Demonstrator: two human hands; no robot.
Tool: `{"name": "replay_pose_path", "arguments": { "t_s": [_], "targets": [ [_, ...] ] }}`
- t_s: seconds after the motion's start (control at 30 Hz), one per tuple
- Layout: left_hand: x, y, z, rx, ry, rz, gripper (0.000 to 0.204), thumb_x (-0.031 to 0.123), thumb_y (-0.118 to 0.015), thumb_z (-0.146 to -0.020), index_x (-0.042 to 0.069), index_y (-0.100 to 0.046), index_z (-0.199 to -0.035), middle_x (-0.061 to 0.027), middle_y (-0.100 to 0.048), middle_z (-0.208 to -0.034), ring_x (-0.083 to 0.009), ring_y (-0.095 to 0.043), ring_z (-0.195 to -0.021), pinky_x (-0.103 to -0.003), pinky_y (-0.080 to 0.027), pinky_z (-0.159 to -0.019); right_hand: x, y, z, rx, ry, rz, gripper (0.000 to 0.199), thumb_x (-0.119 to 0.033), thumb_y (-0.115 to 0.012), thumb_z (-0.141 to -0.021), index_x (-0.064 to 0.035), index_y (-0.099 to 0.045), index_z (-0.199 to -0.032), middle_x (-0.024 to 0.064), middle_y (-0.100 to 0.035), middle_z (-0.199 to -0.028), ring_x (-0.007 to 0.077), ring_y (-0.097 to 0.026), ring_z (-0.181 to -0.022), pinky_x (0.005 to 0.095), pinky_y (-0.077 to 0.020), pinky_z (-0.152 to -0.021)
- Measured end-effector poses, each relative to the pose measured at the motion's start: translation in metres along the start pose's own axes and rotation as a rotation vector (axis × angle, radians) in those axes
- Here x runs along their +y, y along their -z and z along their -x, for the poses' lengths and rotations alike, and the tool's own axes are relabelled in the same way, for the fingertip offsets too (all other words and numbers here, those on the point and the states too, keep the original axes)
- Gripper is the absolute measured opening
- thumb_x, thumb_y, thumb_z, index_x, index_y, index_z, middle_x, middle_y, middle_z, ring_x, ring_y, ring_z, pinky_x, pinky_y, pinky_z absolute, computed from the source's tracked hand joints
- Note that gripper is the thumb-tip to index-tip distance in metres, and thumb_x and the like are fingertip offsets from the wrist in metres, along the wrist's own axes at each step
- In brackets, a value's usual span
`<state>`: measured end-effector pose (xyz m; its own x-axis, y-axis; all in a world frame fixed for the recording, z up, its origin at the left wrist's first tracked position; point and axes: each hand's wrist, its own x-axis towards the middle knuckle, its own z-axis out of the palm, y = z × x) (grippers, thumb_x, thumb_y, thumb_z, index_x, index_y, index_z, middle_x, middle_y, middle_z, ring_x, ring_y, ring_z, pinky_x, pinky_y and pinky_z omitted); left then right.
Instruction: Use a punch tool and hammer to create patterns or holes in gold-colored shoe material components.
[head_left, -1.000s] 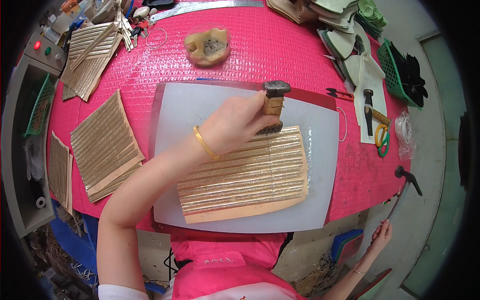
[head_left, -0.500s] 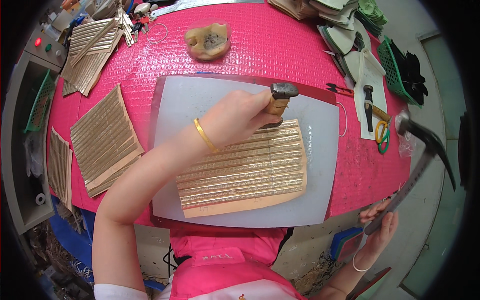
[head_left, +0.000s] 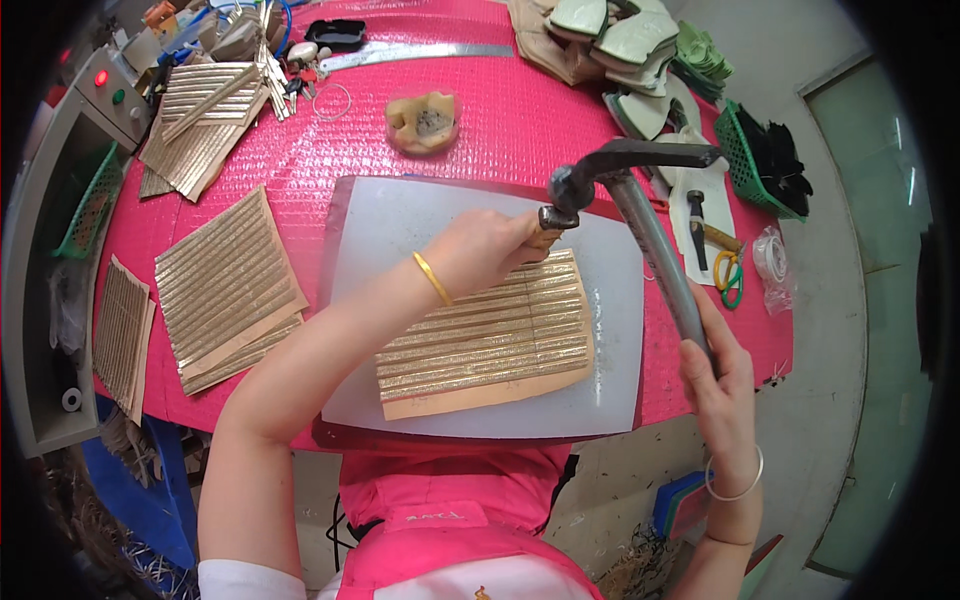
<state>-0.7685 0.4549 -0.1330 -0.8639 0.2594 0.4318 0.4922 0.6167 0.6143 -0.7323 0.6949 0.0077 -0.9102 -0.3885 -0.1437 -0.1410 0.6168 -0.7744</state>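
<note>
My left hand (head_left: 486,248) is closed around a punch-like tool (head_left: 557,218) with a dark metal top and a tan wrapped grip. It stands at the far edge of a gold ribbed sheet (head_left: 480,345) with tan backing; its lower end is hidden behind my fingers. My right hand (head_left: 718,378) grips a claw hammer (head_left: 655,255) by its grey handle. The hammer's round face hangs right at the tool's top; whether they touch I cannot tell. Beneath the sheet is a whitish board (head_left: 612,330).
More gold ribbed sheets (head_left: 225,280) lie at left. A cut yellowish block (head_left: 422,122) sits beyond the board. At right are scissors (head_left: 728,280), another hammer (head_left: 715,236) and a green basket (head_left: 742,165) of black pieces. Pale stacked pieces (head_left: 640,45) stand at the back.
My right hand has swung the hammer up and leftward from the right side to the punch-like tool's top. My left hand keeps its hold there. The whole view has shifted slightly.
</note>
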Motion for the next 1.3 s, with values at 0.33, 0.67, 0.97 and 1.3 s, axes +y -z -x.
{"name": "replay_pose_path", "arguments": {
  "t_s": [0.33,0.67,0.97,1.3],
  "targets": [
    [0.003,-0.003,-0.008,0.037,-0.082,-0.050,0.022,0.020,-0.057,-0.075,0.004,-0.043,-0.080,-0.0139,-0.053,-0.059,-0.0325,-0.053,-0.056,-0.041,-0.041,-0.050,-0.009,0.074,0.052,0.336,0.992,-0.551,0.033,-0.019,-0.038,-0.086,0.0051,-0.051,-0.106,0.0090,-0.045,-0.067,0.0080,-0.030,-0.047,0.0168,-0.0217,-0.040],
    [0.005,-0.004,0.000,0.005,-0.095,-0.041,0.020,0.017,-0.057,-0.074,0.004,-0.043,-0.079,-0.0131,-0.054,-0.060,-0.0311,-0.055,-0.058,-0.040,-0.042,-0.051,0.051,-0.007,0.041,0.096,-0.071,-0.003,0.043,-0.004,-0.044,-0.080,-0.0043,-0.039,-0.123,-0.0017,-0.052,-0.073,0.0056,-0.042,-0.058,0.0194,-0.0381,-0.054],
    [0.002,0.016,0.006,0.204,0.282,0.631,0.019,0.013,-0.060,-0.075,-0.001,-0.052,-0.084,-0.0125,-0.059,-0.068,-0.0195,-0.058,-0.059,-0.029,-0.046,-0.055,0.076,-0.034,0.023,0.009,-0.210,0.039,0.042,-0.012,-0.047,-0.081,-0.0077,-0.040,-0.122,0.0080,-0.053,-0.070,0.0076,-0.041,-0.056,0.0198,-0.0365,-0.055],
    [0.004,0.006,-0.002,-0.030,0.216,0.211,0.016,0.007,-0.061,-0.073,-0.003,-0.051,-0.079,-0.0106,-0.057,-0.063,-0.0164,-0.056,-0.053,-0.025,-0.044,-0.050,0.090,-0.027,0.029,0.018,-0.226,-0.074,0.044,-0.014,-0.046,-0.081,-0.0030,-0.039,-0.122,0.0034,-0.049,-0.066,0.0059,-0.038,-0.053,0.0194,-0.0357,-0.052]
  ]
}}
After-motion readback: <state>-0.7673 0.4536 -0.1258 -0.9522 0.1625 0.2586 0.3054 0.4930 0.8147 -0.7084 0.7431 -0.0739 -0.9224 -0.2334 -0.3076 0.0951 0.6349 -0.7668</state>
